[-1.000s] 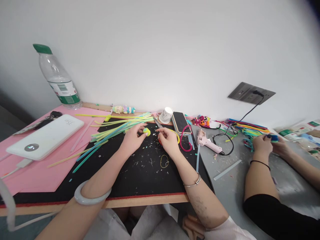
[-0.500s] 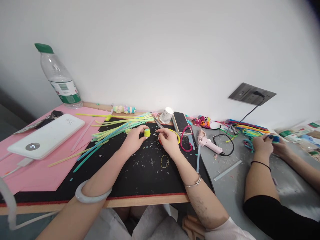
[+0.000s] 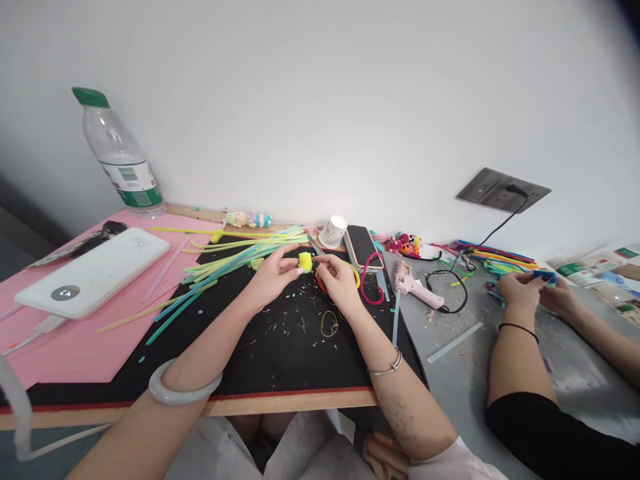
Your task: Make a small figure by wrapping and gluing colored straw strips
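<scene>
My left hand (image 3: 278, 275) pinches a small fuzzy yellow piece (image 3: 305, 262), which looks made of pipe cleaner, between thumb and fingertips above the black mat (image 3: 280, 347). Close to its right side is my right hand (image 3: 339, 280), fingers curled together; whatever is in them is too small or hidden to make out. Scissors (image 3: 316, 247) show their blades just beyond my right hand, which covers much of them. Pale yellow, green and blue pipe cleaners (image 3: 235, 257) lie in a loose bundle behind and left of my left hand. A yellow rubber band (image 3: 329, 324) rests below my right hand.
A paper cup (image 3: 333, 232), a phone (image 3: 361, 247) and a pink glue gun (image 3: 417, 287) stand or lie to the right. On the left are a white power bank (image 3: 95, 273) and a bottle (image 3: 123, 157). A co-worker's hands (image 3: 523, 293) hold something blue at far right.
My left hand has moved right with the yellow piece, bringing it close to my right fingertips. My right hand has barely moved.
</scene>
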`<state>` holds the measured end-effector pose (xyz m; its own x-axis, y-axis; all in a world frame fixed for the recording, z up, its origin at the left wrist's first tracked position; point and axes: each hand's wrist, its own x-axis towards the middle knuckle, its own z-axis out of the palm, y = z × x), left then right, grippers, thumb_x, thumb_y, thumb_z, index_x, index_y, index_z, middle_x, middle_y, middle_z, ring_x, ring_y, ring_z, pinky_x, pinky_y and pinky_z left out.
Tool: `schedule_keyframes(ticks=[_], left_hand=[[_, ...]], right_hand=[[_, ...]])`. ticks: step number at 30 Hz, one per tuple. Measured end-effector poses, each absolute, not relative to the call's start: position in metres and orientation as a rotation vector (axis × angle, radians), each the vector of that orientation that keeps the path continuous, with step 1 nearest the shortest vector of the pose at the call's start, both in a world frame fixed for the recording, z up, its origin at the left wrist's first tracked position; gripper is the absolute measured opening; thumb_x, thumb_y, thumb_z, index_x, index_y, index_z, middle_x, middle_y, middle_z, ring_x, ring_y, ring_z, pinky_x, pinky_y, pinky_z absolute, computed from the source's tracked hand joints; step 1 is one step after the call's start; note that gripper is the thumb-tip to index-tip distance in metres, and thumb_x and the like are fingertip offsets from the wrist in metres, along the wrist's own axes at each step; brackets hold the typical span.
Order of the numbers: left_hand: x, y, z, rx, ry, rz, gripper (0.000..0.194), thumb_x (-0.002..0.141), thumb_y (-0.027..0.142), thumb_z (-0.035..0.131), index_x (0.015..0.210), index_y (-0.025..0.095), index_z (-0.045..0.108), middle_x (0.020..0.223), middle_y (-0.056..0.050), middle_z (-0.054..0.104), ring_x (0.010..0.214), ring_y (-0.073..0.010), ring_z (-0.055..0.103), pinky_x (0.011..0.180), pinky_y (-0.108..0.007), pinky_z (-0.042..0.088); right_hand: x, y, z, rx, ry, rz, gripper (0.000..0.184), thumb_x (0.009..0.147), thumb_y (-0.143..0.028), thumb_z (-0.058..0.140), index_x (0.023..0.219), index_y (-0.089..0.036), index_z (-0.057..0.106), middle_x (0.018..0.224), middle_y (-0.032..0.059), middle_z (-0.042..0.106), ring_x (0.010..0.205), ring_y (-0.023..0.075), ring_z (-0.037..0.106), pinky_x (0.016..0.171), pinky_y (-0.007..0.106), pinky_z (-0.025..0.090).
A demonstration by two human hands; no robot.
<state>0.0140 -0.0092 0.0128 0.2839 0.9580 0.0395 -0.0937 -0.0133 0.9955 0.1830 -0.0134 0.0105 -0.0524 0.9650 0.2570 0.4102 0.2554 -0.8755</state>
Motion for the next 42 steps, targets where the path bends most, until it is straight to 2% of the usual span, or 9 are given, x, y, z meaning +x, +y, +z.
schedule_keyframes(ticks=[4, 11, 21, 28, 32, 37, 42], left_hand=[[0.016, -0.009, 0.008, 1.332, 0.861, 1.001, 0.065, 0.07, 0.025, 0.066, 0.128, 0.019, 0.038, 0.105, -0.009, 0.065, 0.098, -0.0199, 0.062, 0.094, -0.04, 0.043], [0.017, -0.01, 0.013, 1.38, 0.96, 1.039, 0.065, 0.067, 0.024, 0.069, 0.125, 0.018, 0.04, 0.118, -0.012, 0.053, 0.083, -0.0145, 0.063, 0.086, -0.038, 0.049], [0.016, -0.009, 0.006, 1.555, 0.999, 0.995, 0.054, 0.069, 0.029, 0.066, 0.119, 0.018, 0.049, 0.099, -0.007, 0.063, 0.086, -0.0179, 0.062, 0.086, -0.038, 0.048], [0.013, -0.006, 0.006, 1.468, 1.058, 1.062, 0.053, 0.066, 0.034, 0.069, 0.113, 0.016, 0.051, 0.089, -0.006, 0.065, 0.085, -0.0197, 0.064, 0.083, -0.038, 0.049], [0.011, -0.004, 0.006, 1.442, 1.119, 1.106, 0.054, 0.065, 0.035, 0.07, 0.112, 0.016, 0.052, 0.086, -0.005, 0.067, 0.084, -0.0207, 0.064, 0.085, -0.039, 0.048], [0.009, -0.002, 0.005, 1.561, 1.218, 1.148, 0.044, 0.069, 0.034, 0.065, 0.109, 0.018, 0.056, 0.091, -0.006, 0.067, 0.089, -0.0207, 0.063, 0.084, -0.037, 0.048], [0.01, -0.003, 0.001, 1.772, 1.275, 1.023, 0.02, 0.07, 0.025, 0.06, 0.089, 0.021, 0.059, 0.09, -0.004, 0.066, 0.089, -0.0199, 0.061, 0.083, -0.037, 0.049]], right_hand=[[0.183, -0.013, 0.011, -1.257, -1.663, 0.844, 0.023, 0.077, -0.031, 0.055, 0.094, -0.016, 0.061, 0.076, 0.0016, 0.06, 0.061, 0.0115, 0.051, 0.058, 0.024, 0.042], [0.185, -0.011, 0.009, -1.258, -1.616, 0.896, 0.018, 0.077, -0.031, 0.056, 0.085, -0.015, 0.059, 0.073, 0.0004, 0.058, 0.058, 0.0101, 0.049, 0.056, 0.023, 0.04], [0.183, -0.013, 0.011, -1.22, -1.659, 0.898, 0.018, 0.075, -0.031, 0.058, 0.085, -0.016, 0.06, 0.074, 0.0012, 0.06, 0.06, 0.0108, 0.052, 0.058, 0.023, 0.042], [0.181, -0.016, 0.016, -1.16, -1.618, 0.995, 0.029, 0.084, -0.041, 0.047, 0.093, -0.016, 0.059, 0.069, -0.0007, 0.058, 0.047, 0.0068, 0.041, 0.046, 0.021, 0.034], [0.182, -0.015, 0.013, -1.164, -1.586, 0.962, 0.034, 0.085, -0.046, 0.044, 0.096, -0.017, 0.059, 0.073, 0.0006, 0.059, 0.047, 0.0068, 0.041, 0.044, 0.02, 0.033], [0.182, -0.014, 0.009, -1.152, -1.557, 0.959, 0.035, 0.086, -0.046, 0.043, 0.096, -0.017, 0.059, 0.073, 0.0006, 0.058, 0.046, 0.0065, 0.04, 0.043, 0.02, 0.033], [0.181, -0.014, 0.009, -1.16, -1.563, 0.957, 0.034, 0.086, -0.045, 0.043, 0.095, -0.017, 0.059, 0.073, 0.0006, 0.058, 0.047, 0.0066, 0.041, 0.043, 0.019, 0.033]])
